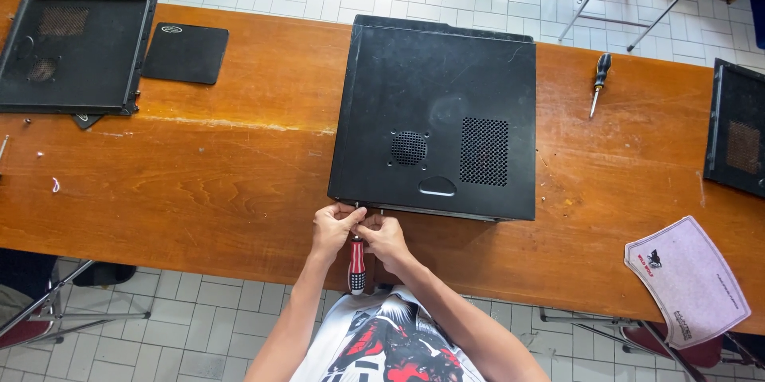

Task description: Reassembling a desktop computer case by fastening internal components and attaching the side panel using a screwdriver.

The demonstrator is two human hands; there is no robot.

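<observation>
A black computer case lies flat on the orange wooden table, side panel up, with two vent grilles and a finger recess. My left hand and my right hand meet at the case's near edge, close to its left corner. Together they hold a screwdriver with a red and black handle, its handle pointing back toward me and its tip at the case edge. The tip itself is hidden between my fingers.
A loose black side panel and a black mouse pad lie at the far left. A second screwdriver rests to the right of the case. Another black panel sits at the right edge, a pale mouse pad near the front right. Chairs stand around.
</observation>
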